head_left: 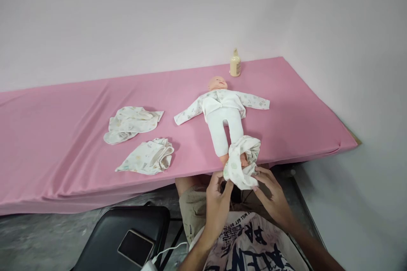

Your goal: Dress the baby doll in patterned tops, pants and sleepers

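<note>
A baby doll (218,83) lies on its back on the pink-covered table, wearing a printed long-sleeved top (221,99) and white trousers (219,126). A bunched printed baby garment (235,168) surrounds one of the doll's feet (243,159) at the table's front edge. My left hand (218,194) pinches the left side of this cloth between thumb and fingers. At its right side, my right hand (270,192) grips the edge with thumb and fingertips. The doll's other foot (224,159) shows bare beside the cloth. The garment's exact kind is hidden by its folds.
Two crumpled printed cloths (133,123) lie on the left of the pink tablecloth (79,135). A pump bottle (235,64) stands behind the doll's head. Below the table, a phone (136,247) rests on a black chair (108,237). White walls border the table behind and right.
</note>
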`<action>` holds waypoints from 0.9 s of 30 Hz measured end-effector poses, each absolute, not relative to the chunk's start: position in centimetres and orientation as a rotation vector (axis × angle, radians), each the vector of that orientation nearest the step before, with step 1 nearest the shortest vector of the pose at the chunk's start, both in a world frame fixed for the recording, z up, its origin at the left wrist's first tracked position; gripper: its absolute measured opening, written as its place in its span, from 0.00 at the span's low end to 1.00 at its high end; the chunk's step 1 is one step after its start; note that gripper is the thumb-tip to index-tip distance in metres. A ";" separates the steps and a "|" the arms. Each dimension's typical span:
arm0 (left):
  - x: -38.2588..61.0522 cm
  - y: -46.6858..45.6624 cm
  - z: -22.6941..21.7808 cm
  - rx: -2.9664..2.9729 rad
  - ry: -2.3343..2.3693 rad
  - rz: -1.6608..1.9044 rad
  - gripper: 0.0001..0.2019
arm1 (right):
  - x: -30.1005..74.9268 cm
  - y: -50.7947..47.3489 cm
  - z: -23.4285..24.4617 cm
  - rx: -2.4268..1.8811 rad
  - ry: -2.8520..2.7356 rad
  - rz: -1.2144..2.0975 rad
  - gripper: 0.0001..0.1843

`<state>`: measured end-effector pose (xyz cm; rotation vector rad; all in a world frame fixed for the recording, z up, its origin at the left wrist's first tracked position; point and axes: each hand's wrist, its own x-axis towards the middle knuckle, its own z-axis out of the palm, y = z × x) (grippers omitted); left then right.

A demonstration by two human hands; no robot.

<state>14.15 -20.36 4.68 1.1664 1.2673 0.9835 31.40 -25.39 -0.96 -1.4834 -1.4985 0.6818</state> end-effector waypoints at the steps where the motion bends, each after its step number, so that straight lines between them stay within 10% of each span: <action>1: 13.9 -20.6 4.7 1.186 1.303 1.029 0.11 | 31.3 -25.4 -1.0 -1.502 -1.506 0.670 0.12; 27: 11.5 -13.3 9.5 0.720 0.958 0.777 0.08 | 31.9 -18.3 5.5 -1.218 -1.684 1.195 0.26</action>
